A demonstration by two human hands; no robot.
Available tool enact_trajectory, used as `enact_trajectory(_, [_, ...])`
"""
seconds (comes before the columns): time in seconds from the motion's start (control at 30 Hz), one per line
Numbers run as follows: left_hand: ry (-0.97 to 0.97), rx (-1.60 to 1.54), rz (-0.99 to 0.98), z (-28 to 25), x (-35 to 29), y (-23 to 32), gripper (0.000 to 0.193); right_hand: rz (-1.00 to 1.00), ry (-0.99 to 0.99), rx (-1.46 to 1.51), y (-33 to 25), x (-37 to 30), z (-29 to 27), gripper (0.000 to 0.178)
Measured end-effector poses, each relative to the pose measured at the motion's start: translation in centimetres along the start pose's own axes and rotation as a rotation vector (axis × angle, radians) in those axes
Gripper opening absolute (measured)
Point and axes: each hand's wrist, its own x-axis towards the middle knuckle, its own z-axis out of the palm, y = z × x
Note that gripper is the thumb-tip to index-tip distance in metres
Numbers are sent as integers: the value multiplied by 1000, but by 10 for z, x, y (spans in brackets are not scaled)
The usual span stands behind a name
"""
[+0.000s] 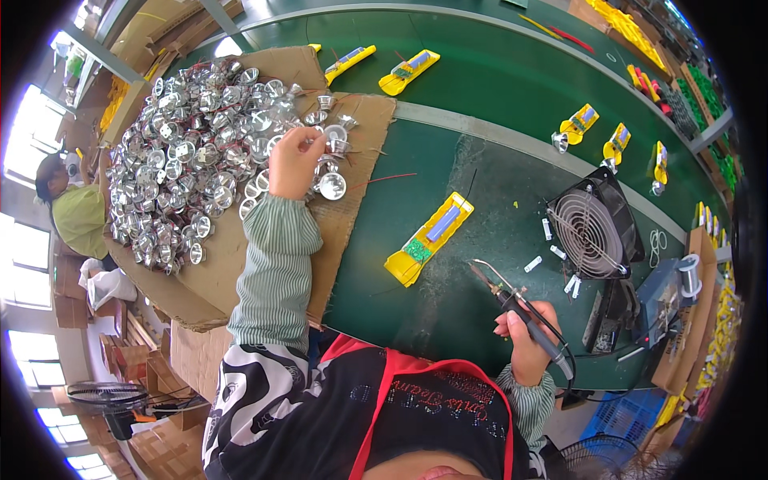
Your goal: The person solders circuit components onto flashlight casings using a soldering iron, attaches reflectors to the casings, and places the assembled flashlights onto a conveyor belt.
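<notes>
My left hand (294,164) is at the right edge of a big heap of silvery lamp reflectors (180,152) with thin wires, lying on cardboard. Its thumb and fingers are pinched together at the rim of one reflector cup (336,139). Another reflector (332,186) lies just beside the wrist. In my right hand (530,340) is a soldering iron (534,330) with a thin metal tube along it, its tip pointing up and left. Between the hands, a yellow housing (430,240) with a blue-violet battery cell and green circuit board lies on the green bench.
A black fan (596,228) with a round guard stands at the right, small white pieces (534,264) near it. Beyond a metal rail, more yellow housings (410,72) sit on a green belt (496,80). A solder spool (690,276) stands far right. Another person (78,204) is at the left.
</notes>
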Motion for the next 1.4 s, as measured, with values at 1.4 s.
enact_trajectory(1.4, [-546, 12, 155, 51, -133, 66, 9, 23, -359, 19, 16, 37, 40, 15])
